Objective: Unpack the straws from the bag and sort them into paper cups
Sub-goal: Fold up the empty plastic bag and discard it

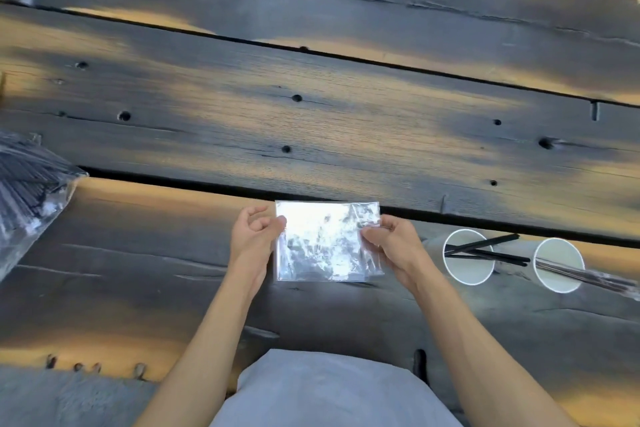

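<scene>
Head view: both hands pinch a flat, clear, crinkled plastic bag [327, 241] near the dark plank worktop's [311, 114] near edge — left hand [254, 236] fingers gripping its left side, right hand [393, 246] its right. Toward the right edge, two white paper cups [469, 257] [558, 265] hold thin black straws [485, 250]; a clear bag of black straws [27, 191] lies at the left edge.

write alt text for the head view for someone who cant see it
Two hands, left and right, hold a clear bag flat over a wooden table. Two cups with black straws stand at right.
</scene>
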Action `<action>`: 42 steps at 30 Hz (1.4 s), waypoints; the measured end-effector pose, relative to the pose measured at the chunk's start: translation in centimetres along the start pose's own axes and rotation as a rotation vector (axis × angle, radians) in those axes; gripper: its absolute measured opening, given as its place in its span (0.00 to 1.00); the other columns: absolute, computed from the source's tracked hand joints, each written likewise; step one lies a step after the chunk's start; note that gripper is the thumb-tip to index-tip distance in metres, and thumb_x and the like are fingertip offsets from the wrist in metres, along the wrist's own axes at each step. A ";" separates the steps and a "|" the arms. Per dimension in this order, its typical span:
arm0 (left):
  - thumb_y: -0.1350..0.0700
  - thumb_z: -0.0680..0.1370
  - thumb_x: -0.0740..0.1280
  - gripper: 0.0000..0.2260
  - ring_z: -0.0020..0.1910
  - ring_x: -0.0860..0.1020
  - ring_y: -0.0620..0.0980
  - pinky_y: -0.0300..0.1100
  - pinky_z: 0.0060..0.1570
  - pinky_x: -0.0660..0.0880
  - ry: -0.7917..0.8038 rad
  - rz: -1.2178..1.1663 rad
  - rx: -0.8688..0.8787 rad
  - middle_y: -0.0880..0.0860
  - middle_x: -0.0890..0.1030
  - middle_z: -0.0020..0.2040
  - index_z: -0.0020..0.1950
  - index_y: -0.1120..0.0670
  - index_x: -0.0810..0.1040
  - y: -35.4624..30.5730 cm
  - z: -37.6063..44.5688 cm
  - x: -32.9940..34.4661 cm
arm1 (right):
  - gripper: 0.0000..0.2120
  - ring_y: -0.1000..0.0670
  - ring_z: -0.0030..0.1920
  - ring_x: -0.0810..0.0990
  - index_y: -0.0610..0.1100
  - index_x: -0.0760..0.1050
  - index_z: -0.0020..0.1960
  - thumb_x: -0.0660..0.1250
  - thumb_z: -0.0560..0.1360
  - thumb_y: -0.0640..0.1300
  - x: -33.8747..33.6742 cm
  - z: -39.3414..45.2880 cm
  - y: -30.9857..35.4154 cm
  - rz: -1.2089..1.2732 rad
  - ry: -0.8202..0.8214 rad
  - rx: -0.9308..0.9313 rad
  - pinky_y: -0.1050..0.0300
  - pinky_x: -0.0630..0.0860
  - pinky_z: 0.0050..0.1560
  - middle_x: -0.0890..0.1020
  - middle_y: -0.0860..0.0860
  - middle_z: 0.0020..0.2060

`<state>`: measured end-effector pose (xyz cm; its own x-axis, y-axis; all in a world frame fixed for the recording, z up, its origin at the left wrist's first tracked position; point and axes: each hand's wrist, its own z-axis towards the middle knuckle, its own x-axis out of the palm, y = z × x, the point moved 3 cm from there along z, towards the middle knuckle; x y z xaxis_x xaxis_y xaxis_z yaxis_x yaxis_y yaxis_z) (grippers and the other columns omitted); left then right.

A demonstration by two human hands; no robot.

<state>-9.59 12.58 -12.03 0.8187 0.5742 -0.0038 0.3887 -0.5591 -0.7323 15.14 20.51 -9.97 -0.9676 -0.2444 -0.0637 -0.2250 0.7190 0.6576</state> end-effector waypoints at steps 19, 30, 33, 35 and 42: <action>0.56 0.77 0.73 0.07 0.28 0.74 0.47 0.37 0.25 0.72 -0.503 -0.495 -0.105 0.55 0.81 0.34 0.41 0.58 0.80 17.2 -19.0 -7.8 | 0.10 0.52 0.20 0.65 0.37 0.74 0.40 0.67 0.78 0.40 8.4 -6.8 -7.8 -0.439 0.373 -0.186 0.60 0.62 0.24 0.72 0.47 0.23; 0.64 0.76 0.72 0.01 0.31 0.81 0.44 0.35 0.35 0.79 -0.829 -0.858 -0.129 0.51 0.83 0.31 0.46 0.61 0.81 32.1 -28.7 -17.5 | 0.07 0.47 0.24 0.70 0.38 0.72 0.44 0.60 0.79 0.30 21.6 -13.4 -19.0 -0.749 0.710 -0.149 0.57 0.68 0.25 0.77 0.46 0.23; 0.63 0.76 0.72 0.03 0.29 0.80 0.43 0.34 0.31 0.78 -0.898 -0.883 -0.209 0.51 0.83 0.31 0.49 0.60 0.80 37.2 -28.6 -19.8 | 0.08 0.49 0.25 0.72 0.42 0.71 0.44 0.59 0.81 0.36 24.1 -14.1 -24.5 -0.907 0.700 -0.201 0.56 0.70 0.26 0.77 0.48 0.23; 0.62 0.76 0.73 0.04 0.27 0.79 0.43 0.34 0.28 0.76 -0.948 -0.891 -0.265 0.52 0.83 0.32 0.49 0.59 0.81 40.7 -27.9 -21.3 | 0.09 0.50 0.25 0.74 0.43 0.71 0.43 0.59 0.82 0.39 25.2 -13.6 -28.4 -0.980 0.682 -0.229 0.55 0.71 0.27 0.76 0.47 0.27; 0.64 0.78 0.70 0.04 0.21 0.74 0.41 0.33 0.20 0.70 -1.073 -0.808 -0.317 0.56 0.80 0.37 0.51 0.60 0.77 51.7 -21.2 -26.1 | 0.13 0.53 0.22 0.71 0.42 0.74 0.43 0.56 0.79 0.30 27.5 -6.5 -41.8 -1.028 0.472 -0.013 0.60 0.68 0.22 0.79 0.45 0.33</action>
<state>-1.91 -44.00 -35.31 -0.3458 0.8957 -0.2794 0.7925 0.1194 -0.5981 -1.33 -20.47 -34.31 -0.1831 -0.9390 -0.2910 -0.8852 0.0287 0.4644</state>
